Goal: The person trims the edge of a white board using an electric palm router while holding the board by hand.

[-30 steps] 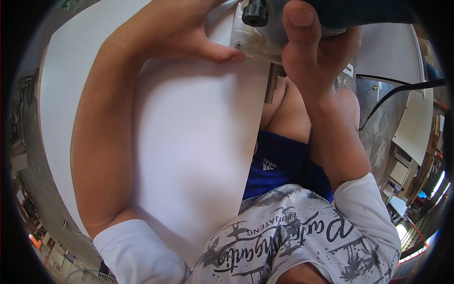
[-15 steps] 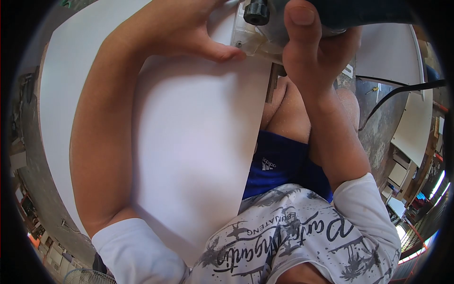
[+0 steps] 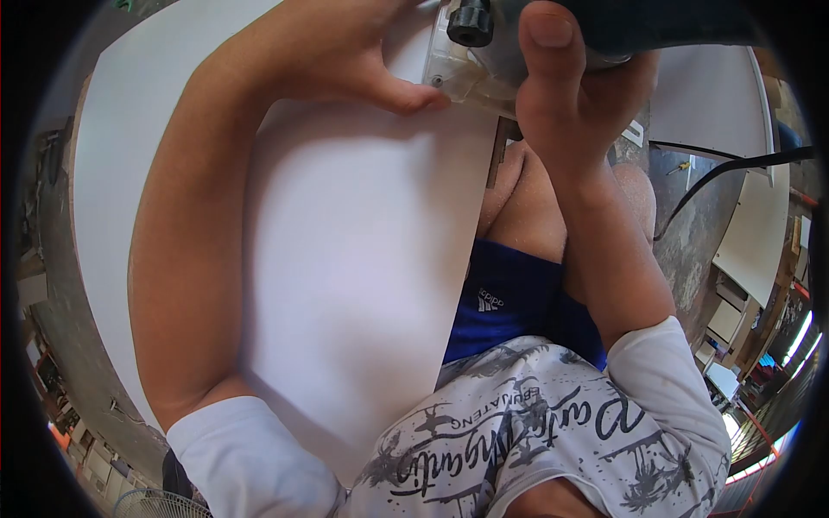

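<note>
A dark power tool [image 3: 673, 22] with a clear base plate [image 3: 453, 79] and a black knob [image 3: 471, 22] lies at the top edge of the view, partly cut off. My right hand [image 3: 579, 82] is wrapped round its body, thumb on the near side. At the tool's left, my left hand [image 3: 371, 65] has its thumb tip against the clear base; its other fingers are out of view. Under the tool and my left arm is a large white board [image 3: 363, 259], its right edge beside my legs.
A black cable [image 3: 734, 164] curves down from the right. More white panels [image 3: 712, 95] stand at the upper right, above the concrete floor. A fan [image 3: 160, 503] is at the lower left. Wood pieces and shelving line the right side.
The tool and both hands have barely shifted; the tool's knob and base sit very slightly further right in view. Both hands keep the same pose.
</note>
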Tool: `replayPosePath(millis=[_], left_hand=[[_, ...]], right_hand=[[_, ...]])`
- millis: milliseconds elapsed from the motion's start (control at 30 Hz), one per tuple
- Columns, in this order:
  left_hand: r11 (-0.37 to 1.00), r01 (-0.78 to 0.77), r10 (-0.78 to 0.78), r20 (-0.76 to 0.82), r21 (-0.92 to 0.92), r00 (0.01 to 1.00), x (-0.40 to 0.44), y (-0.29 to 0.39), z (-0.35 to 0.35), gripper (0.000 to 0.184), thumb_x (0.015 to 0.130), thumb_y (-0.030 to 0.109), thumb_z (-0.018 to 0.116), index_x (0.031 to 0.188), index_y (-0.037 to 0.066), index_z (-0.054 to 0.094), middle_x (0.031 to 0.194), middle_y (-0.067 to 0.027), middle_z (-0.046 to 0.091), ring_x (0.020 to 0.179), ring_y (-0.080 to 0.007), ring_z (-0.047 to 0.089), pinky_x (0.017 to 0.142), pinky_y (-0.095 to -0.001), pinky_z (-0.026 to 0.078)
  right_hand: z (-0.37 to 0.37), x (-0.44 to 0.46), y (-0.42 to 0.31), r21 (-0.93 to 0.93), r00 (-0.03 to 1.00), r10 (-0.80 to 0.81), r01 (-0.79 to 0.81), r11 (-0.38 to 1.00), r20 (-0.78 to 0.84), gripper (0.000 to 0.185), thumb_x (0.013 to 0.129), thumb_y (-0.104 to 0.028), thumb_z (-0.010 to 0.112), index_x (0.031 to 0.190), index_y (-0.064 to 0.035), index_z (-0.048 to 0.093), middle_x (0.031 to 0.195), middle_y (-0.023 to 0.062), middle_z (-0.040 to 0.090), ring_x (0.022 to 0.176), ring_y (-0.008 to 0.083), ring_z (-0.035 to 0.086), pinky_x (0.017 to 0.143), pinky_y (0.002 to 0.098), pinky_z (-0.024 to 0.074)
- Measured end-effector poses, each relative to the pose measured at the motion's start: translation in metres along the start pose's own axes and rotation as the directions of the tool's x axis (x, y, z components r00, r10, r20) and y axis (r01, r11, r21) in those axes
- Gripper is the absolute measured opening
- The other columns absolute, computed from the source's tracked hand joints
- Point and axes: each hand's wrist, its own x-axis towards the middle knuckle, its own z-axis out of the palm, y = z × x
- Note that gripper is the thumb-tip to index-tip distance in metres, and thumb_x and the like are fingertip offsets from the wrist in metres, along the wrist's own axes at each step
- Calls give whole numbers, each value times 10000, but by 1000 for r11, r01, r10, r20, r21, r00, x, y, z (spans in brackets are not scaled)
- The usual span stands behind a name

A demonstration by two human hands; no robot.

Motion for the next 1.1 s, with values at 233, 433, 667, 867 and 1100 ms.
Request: replayPosePath(millis=[233,433,667,867,1100], left_hand=[[1000,21,-21,34,-2,999,2,-4,1,875,668,449,853,1302,-40,501,1262,-255,568,1270,-402,516,1137,-484,356],[1000,-3,3,8,7,1000,-2,-3,0,865,667,455,850,1287,-39,504,1252,-254,569,1257,-401,523,1136,-488,359],[1000,6,-5,22,-21,1000,0,-1,-2,892,671,457,847,1324,-36,492,1280,-253,566,1280,-404,515,1166,-512,333],[1000,3,-3,0,8,1000,-4,-1,0,910,674,462,850,1349,-23,481,1310,-249,554,1317,-408,499,1196,-567,299],[1000,26,-26,36,2,999,-2,0,-2,912,678,461,850,1352,-28,479,1312,-251,553,1327,-410,494,1197,-571,302]], right_hand=[[-3,3,-3,-36,999,-8,10,999,51,648,841,-450,874,1200,-1,576,1065,45,658,909,132,634,794,274,517],[0,4,4,8,997,-66,65,998,36,637,852,-442,868,1204,-2,570,1064,44,651,903,129,629,789,270,515],[2,1,1,25,1000,0,0,1000,1,621,858,-425,865,1203,-4,566,1058,45,658,899,125,634,782,265,517],[-2,4,-6,-61,997,-41,45,997,68,593,863,-405,864,1190,-8,570,1053,46,659,898,121,636,776,262,517],[-4,4,-6,-79,994,-52,60,995,100,558,848,-319,887,1192,-11,574,1016,34,672,863,110,645,753,251,522]])
